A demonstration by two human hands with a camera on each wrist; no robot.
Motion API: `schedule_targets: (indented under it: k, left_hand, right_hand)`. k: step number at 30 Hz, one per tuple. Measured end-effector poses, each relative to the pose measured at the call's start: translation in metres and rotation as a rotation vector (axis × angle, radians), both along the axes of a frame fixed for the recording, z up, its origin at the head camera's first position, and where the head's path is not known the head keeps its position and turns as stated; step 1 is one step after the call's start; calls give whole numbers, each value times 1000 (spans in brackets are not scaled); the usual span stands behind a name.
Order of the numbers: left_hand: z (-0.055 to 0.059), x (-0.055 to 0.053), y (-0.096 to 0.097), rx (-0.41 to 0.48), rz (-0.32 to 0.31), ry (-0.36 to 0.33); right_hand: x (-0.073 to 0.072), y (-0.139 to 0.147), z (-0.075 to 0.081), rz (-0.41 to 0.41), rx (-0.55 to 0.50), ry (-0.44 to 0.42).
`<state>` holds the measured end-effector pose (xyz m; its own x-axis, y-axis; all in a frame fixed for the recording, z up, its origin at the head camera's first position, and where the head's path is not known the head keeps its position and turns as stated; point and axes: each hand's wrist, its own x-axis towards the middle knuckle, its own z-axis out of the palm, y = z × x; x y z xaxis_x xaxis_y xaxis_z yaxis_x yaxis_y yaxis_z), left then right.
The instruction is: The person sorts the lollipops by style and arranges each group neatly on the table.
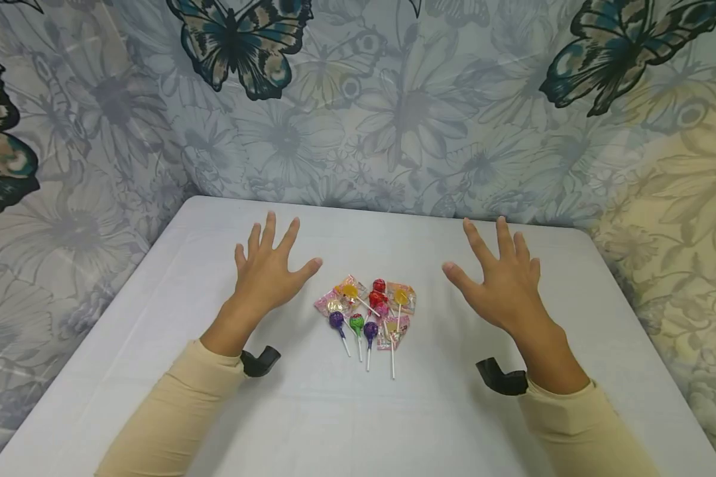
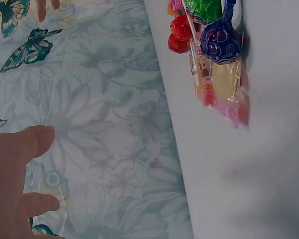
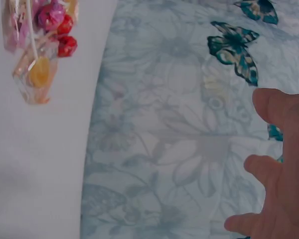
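Note:
Several wrapped lollipops lie in a loose cluster on the white table (image 1: pixel 346 424). Among them are a green lollipop (image 1: pixel 357 322), a purple lollipop (image 1: pixel 370 330) with another purple one to its left, red lollipops (image 1: pixel 377 298), and flat yellow ones in clear wrappers, such as the orange-yellow lollipop (image 1: pixel 400 297). My left hand (image 1: pixel 266 271) hovers left of the cluster, fingers spread, holding nothing. On the other side my right hand (image 1: pixel 504 285) is likewise spread and apart from the sweets. In the left wrist view, a purple lollipop (image 2: pixel 220 42) shows close up.
A patterned cloth (image 1: pixel 406 132) with flowers and butterflies hangs behind the table and along its sides. Black bands (image 1: pixel 261 362) stick out from both cuffs. The table's far edge runs just beyond my fingertips in the head view.

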<state>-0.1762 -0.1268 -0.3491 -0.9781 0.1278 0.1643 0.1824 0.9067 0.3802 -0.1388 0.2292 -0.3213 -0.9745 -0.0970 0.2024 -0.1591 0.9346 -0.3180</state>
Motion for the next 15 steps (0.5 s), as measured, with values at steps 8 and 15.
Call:
schedule_targets:
  k: [8, 15]
  left_hand:
    - [-13, 2, 6, 9, -5, -24]
    - [-25, 6, 10, 25, -10, -37]
  right_hand:
    - [3, -11, -17, 22, -12, 18]
    - [5, -17, -32, 40, -29, 34]
